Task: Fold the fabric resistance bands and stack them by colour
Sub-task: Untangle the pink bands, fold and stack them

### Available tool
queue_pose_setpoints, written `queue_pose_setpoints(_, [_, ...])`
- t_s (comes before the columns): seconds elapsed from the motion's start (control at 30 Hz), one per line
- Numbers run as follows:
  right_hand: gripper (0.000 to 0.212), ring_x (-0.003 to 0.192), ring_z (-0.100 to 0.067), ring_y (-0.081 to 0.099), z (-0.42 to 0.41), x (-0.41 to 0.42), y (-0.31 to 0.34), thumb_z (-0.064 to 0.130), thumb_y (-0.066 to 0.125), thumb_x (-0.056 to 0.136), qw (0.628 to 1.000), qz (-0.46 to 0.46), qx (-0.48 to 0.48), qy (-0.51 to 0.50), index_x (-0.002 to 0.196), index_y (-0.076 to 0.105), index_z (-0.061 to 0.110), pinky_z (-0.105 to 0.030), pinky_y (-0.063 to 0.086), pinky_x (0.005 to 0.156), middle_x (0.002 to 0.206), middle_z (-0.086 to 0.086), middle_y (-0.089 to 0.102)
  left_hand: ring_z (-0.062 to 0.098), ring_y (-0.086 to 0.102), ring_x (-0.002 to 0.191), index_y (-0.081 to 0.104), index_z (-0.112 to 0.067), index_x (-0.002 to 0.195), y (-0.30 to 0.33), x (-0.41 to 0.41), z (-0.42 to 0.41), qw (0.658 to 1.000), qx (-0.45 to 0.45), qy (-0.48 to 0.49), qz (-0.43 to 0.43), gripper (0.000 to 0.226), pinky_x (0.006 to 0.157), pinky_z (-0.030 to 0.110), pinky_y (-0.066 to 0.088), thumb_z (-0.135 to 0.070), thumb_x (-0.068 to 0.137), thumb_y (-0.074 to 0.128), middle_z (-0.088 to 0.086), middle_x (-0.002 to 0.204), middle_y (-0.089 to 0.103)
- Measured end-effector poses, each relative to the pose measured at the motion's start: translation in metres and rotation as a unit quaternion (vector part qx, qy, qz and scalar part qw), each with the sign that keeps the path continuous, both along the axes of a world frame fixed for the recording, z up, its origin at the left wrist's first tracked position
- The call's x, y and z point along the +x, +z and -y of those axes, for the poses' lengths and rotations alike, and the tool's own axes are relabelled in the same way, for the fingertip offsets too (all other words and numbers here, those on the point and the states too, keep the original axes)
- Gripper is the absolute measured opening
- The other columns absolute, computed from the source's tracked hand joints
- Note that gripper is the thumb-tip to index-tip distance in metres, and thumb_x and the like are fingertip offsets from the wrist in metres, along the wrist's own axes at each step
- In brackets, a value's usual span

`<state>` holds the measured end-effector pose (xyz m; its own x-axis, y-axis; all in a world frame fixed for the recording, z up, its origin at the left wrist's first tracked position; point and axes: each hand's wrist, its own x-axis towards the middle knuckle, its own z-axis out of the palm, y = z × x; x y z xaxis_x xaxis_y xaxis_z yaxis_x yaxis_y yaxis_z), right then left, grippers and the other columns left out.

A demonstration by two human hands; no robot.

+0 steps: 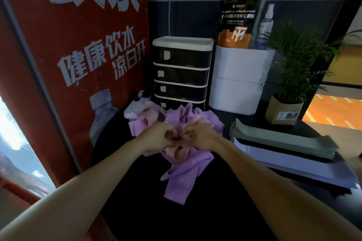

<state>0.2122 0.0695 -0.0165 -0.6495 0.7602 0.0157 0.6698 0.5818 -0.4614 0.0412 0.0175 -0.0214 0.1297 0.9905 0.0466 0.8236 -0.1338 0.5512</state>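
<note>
Both hands meet over the middle of a loose heap of fabric resistance bands on the black counter [225,211]. The left hand [159,137] and the right hand [203,136] each have fingers curled, and between them they pinch a pale pink fabric band [177,152] whose loop hangs below the knuckles; the grip of each is clamped on that band, though the fingertips themselves are partly hidden. Under and around it lie crumpled lilac fabric bands [180,182], one trailing toward the viewer with faint lettering. To the right, a flat stack of grey-green folded bands [282,141] rests on white sheets. Judgement: the bands look light, limp and prone to tangling, not fragile; the pink one is best taken at its two ends and drawn taut before folding. Folding of pink and lilac appears largely undone. Behind stand a black-and-white drawer unit [182,72] and a potted green plant [293,64].
</note>
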Motion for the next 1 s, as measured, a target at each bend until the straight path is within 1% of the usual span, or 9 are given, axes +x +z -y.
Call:
queue_pose_setpoints(0.17, [0.023, 0.093, -0.022, 0.053, 0.005, -0.005, -0.022, 0.003, 0.058, 0.084, 0.999, -0.012, 0.053, -0.008, 0.104, 0.071, 0.004, -0.022, 0.037, 0.077, 0.104, -0.013, 0.065, 0.011, 0.06, 0.078, 0.069, -0.019, 0.077, -0.01, 0.0, 0.003, 0.999, -0.01, -0.02, -0.028, 0.004, 0.07, 0.028, 0.05, -0.022, 0.076, 0.07, -0.017, 0.077, 0.061])
queue_pose_setpoints(0.33, [0.012, 0.07, -0.01, 0.051, 0.007, -0.004, 0.006, 0.006, 0.062, 0.083, 0.979, -0.169, 0.096, -0.063, 0.086, 0.074, 0.006, -0.018, 0.04, 0.065, 0.079, -0.001, 0.063, 0.014, 0.065, 0.08, 0.066, -0.025, 0.085, -0.001, -0.005, 0.005, 0.997, 0.061, 0.012, 0.037, 0.007, 0.075, 0.038, 0.054, -0.029, 0.08, 0.062, -0.006, 0.085, 0.068])
queue_pose_setpoints(0.43, [0.008, 0.063, 0.002, 0.05, 0.005, 0.001, 0.046, 0.007, 0.068, 0.082, 0.947, -0.295, 0.095, -0.084, 0.085, 0.073, 0.002, -0.008, 0.039, 0.061, 0.069, 0.013, 0.055, 0.007, 0.06, 0.088, 0.063, -0.015, 0.104, 0.031, 0.003, 0.002, 0.973, 0.165, 0.055, 0.153, 0.016, 0.075, 0.01, 0.046, -0.021, 0.089, 0.062, -0.003, 0.098, 0.065])
queue_pose_setpoints(0.5, [0.011, 0.065, 0.002, 0.054, 0.002, 0.005, 0.072, 0.005, 0.067, 0.083, 0.919, -0.377, 0.071, -0.09, 0.092, 0.072, 0.0, -0.005, 0.042, 0.062, 0.078, 0.004, 0.062, 0.005, 0.056, 0.094, 0.059, -0.015, 0.112, 0.054, 0.006, 0.0, 0.952, 0.205, 0.078, 0.213, 0.023, 0.077, 0.004, 0.042, -0.022, 0.091, 0.059, -0.001, 0.108, 0.06])
queue_pose_setpoints(0.6, [0.012, 0.065, 0.007, 0.058, 0.001, 0.012, 0.102, 0.006, 0.064, 0.086, 0.884, -0.455, 0.061, -0.085, 0.095, 0.071, 0.002, -0.006, 0.046, 0.065, 0.087, -0.004, 0.066, 0.012, 0.057, 0.101, 0.057, -0.025, 0.107, 0.08, 0.011, 0.002, 0.931, 0.193, 0.075, 0.301, 0.014, 0.085, 0.023, 0.047, -0.028, 0.094, 0.053, 0.004, 0.115, 0.059])
queue_pose_setpoints(0.7, [0.01, 0.065, 0.007, 0.057, 0.007, 0.022, 0.121, 0.013, 0.061, 0.089, 0.877, -0.466, 0.074, -0.086, 0.084, 0.07, 0.016, -0.008, 0.047, 0.065, 0.078, 0.009, 0.066, 0.013, 0.059, 0.099, 0.056, -0.03, 0.1, 0.099, 0.026, 0.009, 0.908, 0.173, 0.043, 0.379, 0.009, 0.082, 0.026, 0.046, -0.024, 0.094, 0.052, 0.006, 0.116, 0.06])
queue_pose_setpoints(0.8, [0.014, 0.07, 0.001, 0.056, 0.012, 0.035, 0.13, 0.011, 0.057, 0.092, 0.882, -0.453, 0.087, -0.097, 0.093, 0.07, 0.011, -0.006, 0.045, 0.062, 0.078, 0.009, 0.063, 0.013, 0.059, 0.1, 0.056, -0.029, 0.102, 0.108, 0.042, 0.014, 0.9, 0.166, 0.009, 0.403, 0.018, 0.085, 0.028, 0.049, -0.019, 0.088, 0.061, -0.001, 0.108, 0.062])
queue_pose_setpoints(0.9, [0.018, 0.073, -0.004, 0.056, 0.016, 0.046, 0.133, 0.012, 0.055, 0.093, 0.89, -0.43, 0.089, -0.124, 0.1, 0.07, 0.007, -0.019, 0.049, 0.073, 0.082, 0.005, 0.063, 0.017, 0.062, 0.104, 0.058, -0.021, 0.11, 0.111, 0.059, 0.015, 0.897, 0.142, 0.001, 0.419, 0.03, 0.088, 0.032, 0.052, -0.017, 0.082, 0.068, -0.001, 0.108, 0.063])
queue_pose_setpoints(1.0, [0.019, 0.073, -0.006, 0.056, 0.022, 0.061, 0.134, 0.008, 0.054, 0.093, 0.89, -0.427, 0.085, -0.134, 0.1, 0.071, 0.004, -0.029, 0.051, 0.077, 0.085, 0.0, 0.065, 0.024, 0.064, 0.097, 0.06, -0.011, 0.106, 0.112, 0.077, 0.014, 0.883, 0.15, 0.048, 0.442, 0.02, 0.086, 0.037, 0.053, -0.015, 0.086, 0.064, 0.008, 0.102, 0.066])
